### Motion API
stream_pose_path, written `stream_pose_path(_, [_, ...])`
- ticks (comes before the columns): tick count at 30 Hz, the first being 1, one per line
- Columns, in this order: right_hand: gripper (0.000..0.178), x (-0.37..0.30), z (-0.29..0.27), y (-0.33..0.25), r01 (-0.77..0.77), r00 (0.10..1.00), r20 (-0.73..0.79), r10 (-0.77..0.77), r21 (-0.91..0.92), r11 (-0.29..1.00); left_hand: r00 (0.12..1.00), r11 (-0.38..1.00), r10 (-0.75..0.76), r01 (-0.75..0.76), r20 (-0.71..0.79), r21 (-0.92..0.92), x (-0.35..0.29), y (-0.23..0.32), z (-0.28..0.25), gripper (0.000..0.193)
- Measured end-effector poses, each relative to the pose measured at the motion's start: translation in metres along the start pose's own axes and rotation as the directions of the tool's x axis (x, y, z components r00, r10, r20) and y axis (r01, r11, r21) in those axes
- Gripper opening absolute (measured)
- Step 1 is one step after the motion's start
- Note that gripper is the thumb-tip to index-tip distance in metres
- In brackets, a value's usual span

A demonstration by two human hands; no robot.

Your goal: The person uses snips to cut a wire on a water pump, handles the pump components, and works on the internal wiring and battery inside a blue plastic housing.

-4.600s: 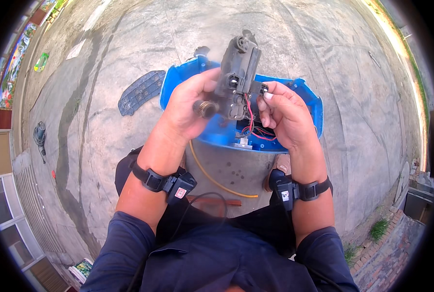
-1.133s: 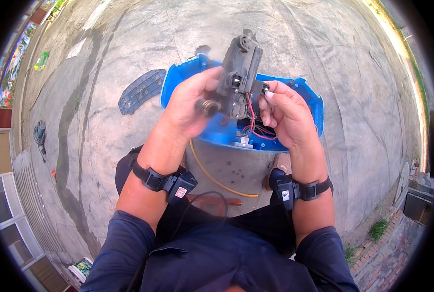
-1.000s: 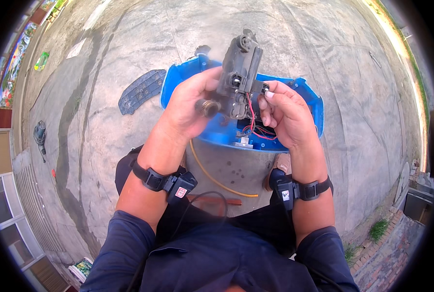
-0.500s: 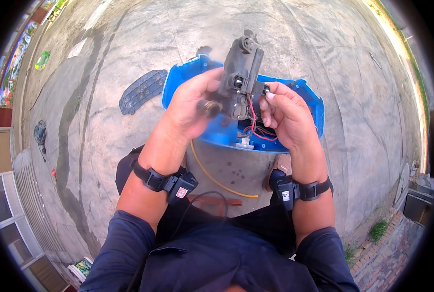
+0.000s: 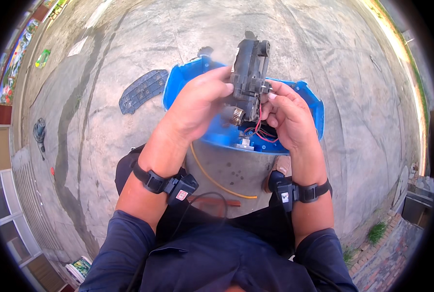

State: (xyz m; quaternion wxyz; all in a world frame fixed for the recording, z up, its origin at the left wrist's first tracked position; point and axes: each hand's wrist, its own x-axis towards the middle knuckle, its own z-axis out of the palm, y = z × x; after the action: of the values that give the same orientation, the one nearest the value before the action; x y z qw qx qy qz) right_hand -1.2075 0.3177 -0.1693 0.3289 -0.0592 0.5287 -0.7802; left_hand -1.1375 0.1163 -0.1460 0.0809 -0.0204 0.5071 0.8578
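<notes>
Over a blue plastic shell I hold up a grimy black machine unit with a brass-coloured ribbed fitting at its lower end. My left hand is closed on its left side, thumb on the body and the other fingers partly hidden. With thumb and fingertips, my right hand pinches a small black part with a metal pin on the unit's right side. Red and black wires run from the unit down into the shell. Whatever my right fingers cover cannot be seen.
A dark ribbed plastic panel lies left of the shell. Between my feet are a yellow hose and a reddish bar. A dark power tool lies far left on the concrete ground. Bricks and grass border the lower right.
The unit has turned in my hands and shifted slightly right and down; its brass-coloured fitting now faces me more. My left hand's fingers moved with it. The right hand stays nearly in place.
</notes>
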Motion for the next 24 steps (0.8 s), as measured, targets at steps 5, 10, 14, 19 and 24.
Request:
stream_pose_path(5, [0.041,0.0,-0.002,0.0,0.013,1.0,-0.003,-0.013,0.009,1.0,0.999,0.999,0.028,-0.029,-0.019,-0.018,-0.001,-0.003,0.002,0.055])
stream_pose_path(10, [0.056,-0.005,0.006,-0.004,0.105,0.993,0.05,-0.104,-0.017,0.994,0.999,0.999,0.04,-0.041,-0.035,-0.014,-0.004,0.001,0.008,0.057])
stream_pose_path(14, [0.066,-0.003,0.002,0.0,0.123,0.985,0.118,-0.123,0.003,0.992,0.994,0.995,0.077,-0.072,-0.081,0.068,-0.005,-0.002,0.008,0.06])
stream_pose_path(19, [0.082,-0.006,0.004,-0.005,0.181,0.96,0.215,-0.179,0.011,0.983,0.983,0.988,0.116,-0.099,-0.142,0.123,-0.005,-0.006,0.01,0.064])
stream_pose_path(24, [0.091,-0.005,-0.009,-0.004,0.169,0.959,0.236,-0.157,-0.033,0.985,0.977,0.971,0.201,-0.188,-0.076,0.151,-0.008,-0.004,0.021,0.068])
